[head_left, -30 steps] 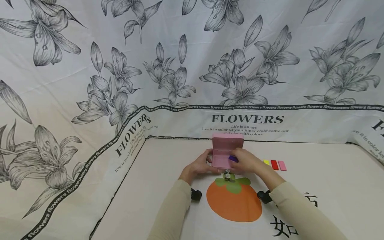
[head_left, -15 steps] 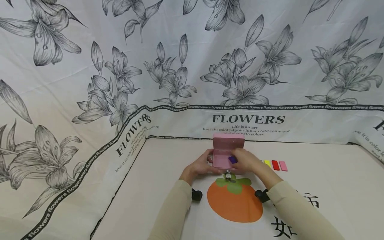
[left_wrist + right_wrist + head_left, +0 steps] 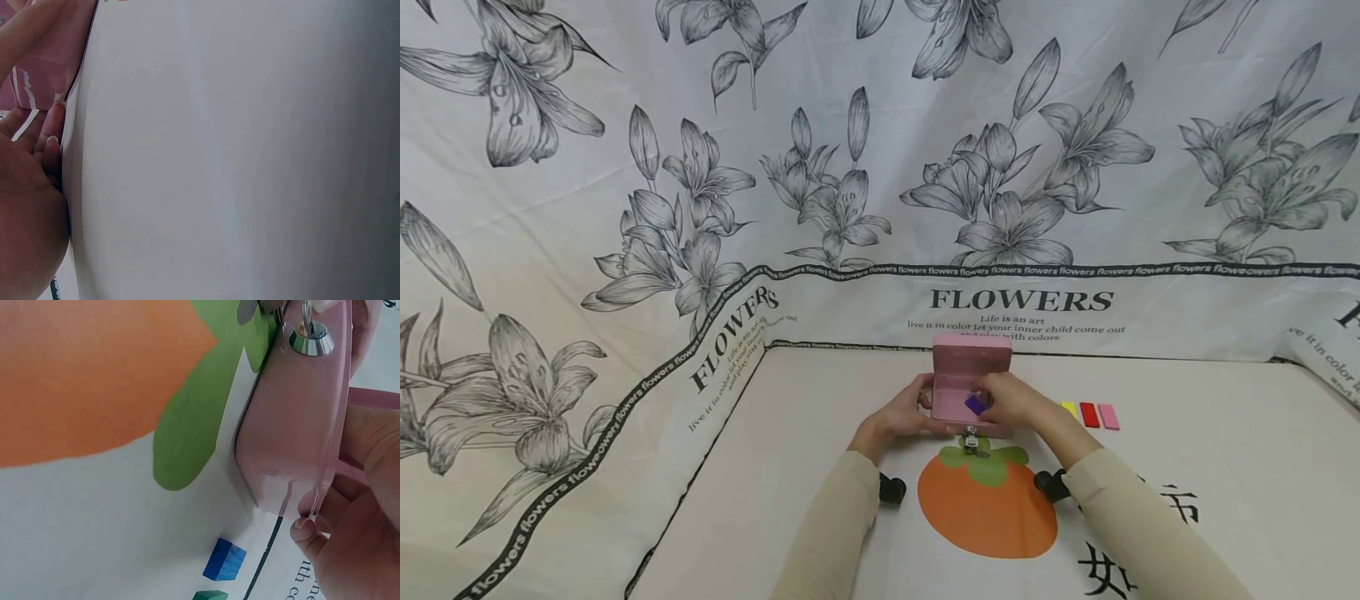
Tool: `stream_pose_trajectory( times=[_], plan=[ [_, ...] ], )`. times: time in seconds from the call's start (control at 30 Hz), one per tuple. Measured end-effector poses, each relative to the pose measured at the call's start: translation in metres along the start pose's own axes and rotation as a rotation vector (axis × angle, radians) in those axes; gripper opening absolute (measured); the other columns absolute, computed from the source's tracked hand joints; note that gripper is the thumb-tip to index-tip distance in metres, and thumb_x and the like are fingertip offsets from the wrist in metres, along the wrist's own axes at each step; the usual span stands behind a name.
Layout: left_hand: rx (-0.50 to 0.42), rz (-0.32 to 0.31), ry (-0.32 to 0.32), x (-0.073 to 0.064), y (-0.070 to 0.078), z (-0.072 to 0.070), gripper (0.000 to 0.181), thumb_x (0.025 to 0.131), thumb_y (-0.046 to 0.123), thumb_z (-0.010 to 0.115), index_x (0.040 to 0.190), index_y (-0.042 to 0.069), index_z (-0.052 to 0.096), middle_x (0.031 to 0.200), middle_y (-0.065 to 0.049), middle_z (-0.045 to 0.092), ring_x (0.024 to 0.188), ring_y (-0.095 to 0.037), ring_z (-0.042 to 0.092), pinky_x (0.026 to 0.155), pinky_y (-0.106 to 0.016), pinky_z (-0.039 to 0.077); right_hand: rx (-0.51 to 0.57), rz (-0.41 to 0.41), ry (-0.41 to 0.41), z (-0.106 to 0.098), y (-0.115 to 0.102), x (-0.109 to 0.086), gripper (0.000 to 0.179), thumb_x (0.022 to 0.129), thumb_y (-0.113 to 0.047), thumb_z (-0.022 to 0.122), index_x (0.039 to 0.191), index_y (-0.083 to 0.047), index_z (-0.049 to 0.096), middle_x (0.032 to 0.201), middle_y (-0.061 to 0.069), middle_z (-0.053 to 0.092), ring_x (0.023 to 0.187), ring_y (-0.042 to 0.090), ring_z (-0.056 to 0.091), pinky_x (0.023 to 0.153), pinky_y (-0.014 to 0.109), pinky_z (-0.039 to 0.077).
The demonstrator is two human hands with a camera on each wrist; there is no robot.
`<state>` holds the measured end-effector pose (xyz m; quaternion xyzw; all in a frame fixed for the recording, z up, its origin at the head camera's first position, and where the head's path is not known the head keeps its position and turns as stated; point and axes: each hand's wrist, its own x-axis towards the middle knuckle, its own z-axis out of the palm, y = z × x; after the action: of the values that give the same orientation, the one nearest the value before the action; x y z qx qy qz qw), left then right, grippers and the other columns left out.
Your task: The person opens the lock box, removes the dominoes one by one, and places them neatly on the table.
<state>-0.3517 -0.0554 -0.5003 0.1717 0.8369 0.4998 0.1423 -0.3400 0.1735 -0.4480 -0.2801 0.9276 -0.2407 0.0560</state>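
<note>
A pink metal box point(image 3: 949, 400) stands with its lid point(image 3: 972, 357) raised, a silver lock with keys point(image 3: 311, 339) on its front. My left hand point(image 3: 904, 412) holds the box at its left side, thumb along the front; in the left wrist view its fingers point(image 3: 53, 134) reach the box wall. Between the thumb and fingers of my right hand point(image 3: 1011, 402) is a small purple block point(image 3: 976, 405), over the open box. Other fingers of that hand touch the box's right edge, as the right wrist view shows.
Right of the box lie yellow point(image 3: 1068, 409), red point(image 3: 1089, 414) and pink point(image 3: 1108, 416) blocks. The right wrist view adds a blue block point(image 3: 225, 559) and a green one point(image 3: 210, 595). An orange persimmon print point(image 3: 988, 508) marks the cloth in front. A flowered curtain point(image 3: 835, 200) hangs behind.
The purple block has turned and shifted slightly left and toward me in my right fingers, and more of it shows. My right forearm has moved a little left. My left hand keeps its place.
</note>
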Motion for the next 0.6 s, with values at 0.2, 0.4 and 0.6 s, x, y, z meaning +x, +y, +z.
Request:
stream_pose_trajectory(
  times=[0.2, 0.4, 0.6],
  plan=[
    [-0.008, -0.024, -0.005, -0.001, 0.003, -0.001, 0.097, 0.074, 0.020, 0.094, 0.153, 0.019, 0.039, 0.119, 0.000, 0.053, 0.102, -0.017, 0.046, 0.084, -0.034, 0.039, 0.037, -0.011, -0.048, -0.003, 0.004, 0.003, 0.043, 0.080, -0.001, 0.082, 0.120, 0.007, 0.069, 0.095, 0.013, 0.071, 0.087, 0.025, 0.063, 0.082, 0.044, 0.054],
    [0.011, -0.013, -0.002, -0.002, 0.003, -0.001, 0.096, 0.074, 0.021, 0.094, 0.153, 0.019, 0.039, 0.122, 0.002, 0.053, 0.102, -0.016, 0.046, 0.084, -0.033, 0.039, 0.066, -0.010, -0.120, -0.005, 0.008, 0.004, 0.042, 0.083, 0.000, 0.078, 0.124, 0.003, 0.069, 0.098, 0.012, 0.069, 0.087, 0.022, 0.061, 0.083, 0.043, 0.054],
    [0.025, 0.007, 0.008, -0.001, 0.004, 0.000, 0.096, 0.073, 0.019, 0.095, 0.152, 0.018, 0.041, 0.121, 0.001, 0.054, 0.099, -0.015, 0.047, 0.081, -0.032, 0.039, 0.069, -0.041, -0.135, -0.007, 0.011, 0.003, 0.043, 0.082, 0.002, 0.077, 0.123, 0.004, 0.069, 0.096, 0.010, 0.069, 0.085, 0.020, 0.061, 0.081, 0.040, 0.053]
  ],
)
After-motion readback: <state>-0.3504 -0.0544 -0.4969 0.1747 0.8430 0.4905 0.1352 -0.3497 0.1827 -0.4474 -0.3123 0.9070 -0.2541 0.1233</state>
